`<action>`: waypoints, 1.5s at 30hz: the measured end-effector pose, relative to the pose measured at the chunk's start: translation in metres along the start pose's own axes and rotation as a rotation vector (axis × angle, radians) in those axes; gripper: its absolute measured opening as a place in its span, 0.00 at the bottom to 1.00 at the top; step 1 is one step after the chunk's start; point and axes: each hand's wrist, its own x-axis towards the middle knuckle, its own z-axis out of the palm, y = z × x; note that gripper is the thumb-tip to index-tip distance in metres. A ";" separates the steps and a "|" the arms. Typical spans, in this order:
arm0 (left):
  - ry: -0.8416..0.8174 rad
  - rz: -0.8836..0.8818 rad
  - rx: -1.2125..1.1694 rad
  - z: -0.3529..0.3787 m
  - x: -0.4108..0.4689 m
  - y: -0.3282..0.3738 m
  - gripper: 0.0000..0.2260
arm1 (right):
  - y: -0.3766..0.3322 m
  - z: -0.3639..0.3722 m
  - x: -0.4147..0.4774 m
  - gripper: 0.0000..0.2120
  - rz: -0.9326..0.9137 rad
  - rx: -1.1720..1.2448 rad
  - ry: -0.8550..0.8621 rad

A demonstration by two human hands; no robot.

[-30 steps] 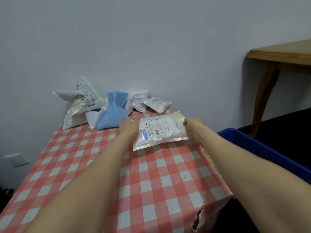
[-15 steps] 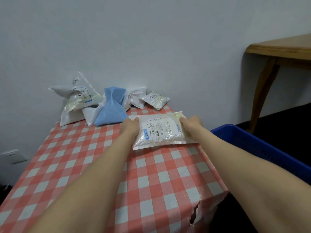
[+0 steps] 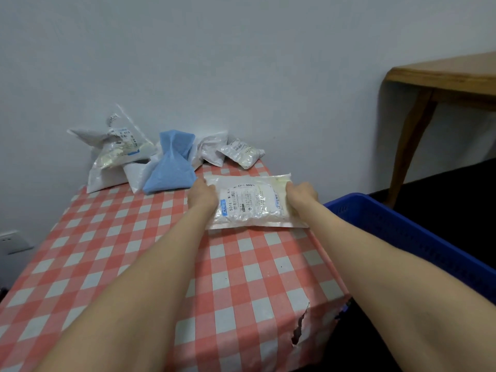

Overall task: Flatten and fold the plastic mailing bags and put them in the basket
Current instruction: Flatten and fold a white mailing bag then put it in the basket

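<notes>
Checked tablecloth (image 3: 107, 251), blue basket (image 3: 402, 226), grey wall (image 3: 241, 63)

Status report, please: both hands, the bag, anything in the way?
Left hand and right hand hold white mailing bag by its ends. Not yet folded. Blue basket at right, way clear.

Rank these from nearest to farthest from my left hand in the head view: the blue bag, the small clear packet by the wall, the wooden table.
From the left hand, holding the labelled bag:
1. Blue bag, just beside it, back left.
2. Small clear packet, farther back right.
3. Wooden table, far right.
</notes>
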 end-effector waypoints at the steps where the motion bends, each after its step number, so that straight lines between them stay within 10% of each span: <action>1: -0.007 0.000 0.029 -0.001 0.000 0.000 0.17 | 0.001 0.001 0.000 0.22 -0.002 -0.003 -0.005; 7: -0.010 -0.001 0.246 -0.010 0.001 0.002 0.18 | -0.005 -0.002 -0.001 0.26 -0.028 0.013 0.058; 12: 0.082 0.353 0.367 -0.015 -0.003 0.011 0.18 | -0.025 -0.005 -0.010 0.22 -0.345 -0.201 0.201; 19: -0.070 0.597 0.520 0.005 -0.010 0.027 0.20 | -0.035 0.013 -0.010 0.23 -0.568 -0.532 -0.054; 45: -0.361 0.447 0.716 0.029 -0.009 -0.011 0.22 | -0.004 0.038 -0.007 0.26 -0.527 -0.745 -0.273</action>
